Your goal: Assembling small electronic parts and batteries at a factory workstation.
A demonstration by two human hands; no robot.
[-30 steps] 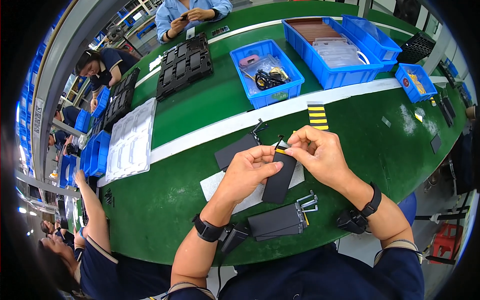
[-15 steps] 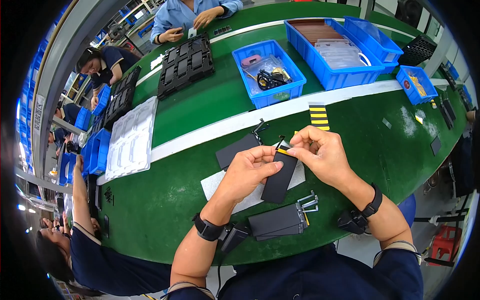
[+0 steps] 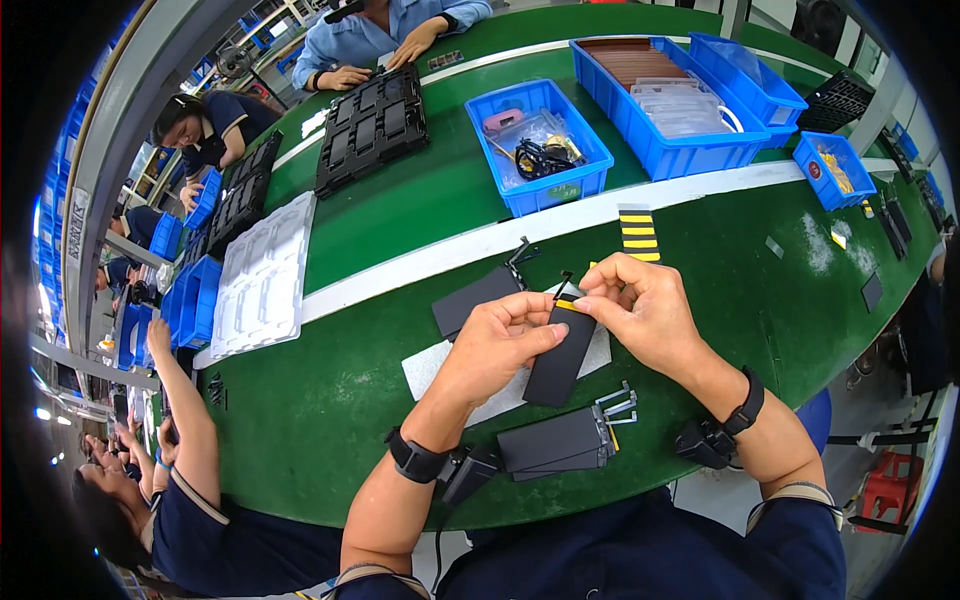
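My left hand (image 3: 492, 345) is closed on a flat black battery (image 3: 557, 368), with the thumb lying on its face near the upper end. A thin black connector strip (image 3: 564, 283) sticks up from that end. Across the same end runs a narrow yellow tape strip (image 3: 568, 304), and my right hand (image 3: 648, 308) pinches at its right end. Beneath the battery lies a pale grey pad (image 3: 428, 372), partly covered by my hands. Another black battery (image 3: 472, 304) rests beyond my left hand. Nearer to me are stacked batteries (image 3: 548, 446) with silvery connector tabs pointing right.
A card with yellow and black stripes (image 3: 638, 236) lies beyond my right hand. Farther off stand a blue bin of cables (image 3: 545, 195) and a long blue bin (image 3: 700, 160). Black trays (image 3: 370, 135) and a white tray (image 3: 265, 270) are at left. Co-workers sit around the green table (image 3: 330, 420).
My hands and the battery have hardly moved. The co-worker at left has drawn an arm back toward the table edge; the one across has lowered their hands at the black tray.
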